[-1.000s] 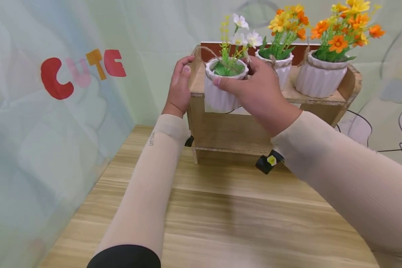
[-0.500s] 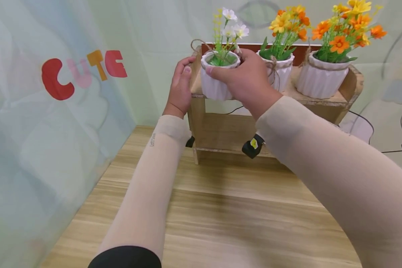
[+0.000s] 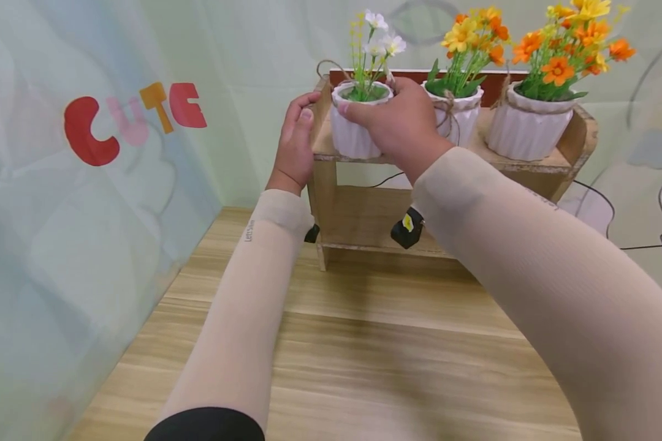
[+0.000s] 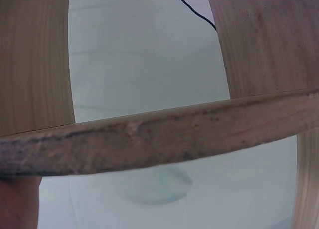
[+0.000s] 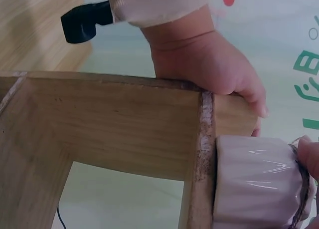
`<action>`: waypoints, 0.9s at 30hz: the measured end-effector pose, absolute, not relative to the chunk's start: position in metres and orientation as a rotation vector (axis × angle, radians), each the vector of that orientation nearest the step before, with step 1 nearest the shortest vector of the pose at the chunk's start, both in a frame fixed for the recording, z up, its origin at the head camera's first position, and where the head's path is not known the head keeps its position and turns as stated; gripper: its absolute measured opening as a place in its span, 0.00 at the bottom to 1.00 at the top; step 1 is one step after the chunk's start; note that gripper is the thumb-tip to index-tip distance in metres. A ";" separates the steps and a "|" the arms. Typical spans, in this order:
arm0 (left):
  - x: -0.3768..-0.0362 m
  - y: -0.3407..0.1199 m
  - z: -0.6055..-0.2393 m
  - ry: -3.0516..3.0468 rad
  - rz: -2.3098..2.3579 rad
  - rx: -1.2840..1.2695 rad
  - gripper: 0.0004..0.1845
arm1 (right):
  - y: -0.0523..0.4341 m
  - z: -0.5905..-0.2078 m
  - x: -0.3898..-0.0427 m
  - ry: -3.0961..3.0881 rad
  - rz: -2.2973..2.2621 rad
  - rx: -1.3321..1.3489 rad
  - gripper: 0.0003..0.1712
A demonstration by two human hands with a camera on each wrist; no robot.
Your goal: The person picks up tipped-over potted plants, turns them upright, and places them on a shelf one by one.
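Observation:
A white fluted flowerpot [image 3: 350,131] with white artificial flowers stands upright at the left end of the top board of a small wooden shelf [image 3: 364,214]. My right hand [image 3: 405,122] grips this pot from its right, thumb in front at the rim and the other fingers hidden behind. In the right wrist view the pot's base [image 5: 249,184] sits against the top board. My left hand [image 3: 293,144] holds the shelf's left side panel near the top; the right wrist view shows the left hand [image 5: 204,64] against that panel [image 5: 119,119].
Two more white pots stand further right on the top board: a middle one [image 3: 460,113] with orange and yellow flowers, and a right one [image 3: 529,125] with similar blooms. The shelf stands on a wood-grain table [image 3: 331,355] against a printed cloth backdrop [image 3: 254,92].
My right hand has moved the white-flowered pot left and back, from in front of the top board onto its left end. The left hand stays at the side panel.

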State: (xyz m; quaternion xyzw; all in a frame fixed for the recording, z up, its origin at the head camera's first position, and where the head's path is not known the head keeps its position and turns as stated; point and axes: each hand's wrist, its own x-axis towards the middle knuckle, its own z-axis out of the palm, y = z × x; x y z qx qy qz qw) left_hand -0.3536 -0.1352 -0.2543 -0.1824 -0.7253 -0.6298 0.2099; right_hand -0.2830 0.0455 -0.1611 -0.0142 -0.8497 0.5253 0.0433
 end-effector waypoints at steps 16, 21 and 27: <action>-0.352 -0.133 -0.254 -2.038 -1.755 -0.498 0.25 | 0.042 -0.163 -0.298 -2.623 1.496 -0.074 0.57; -0.352 -0.135 -0.255 -2.056 -1.710 -0.490 0.25 | 0.043 -0.169 -0.292 -2.663 1.486 -0.041 0.63; -0.354 -0.136 -0.257 -2.067 -1.683 -0.481 0.25 | 0.051 -0.186 -0.281 -2.704 1.443 0.025 0.69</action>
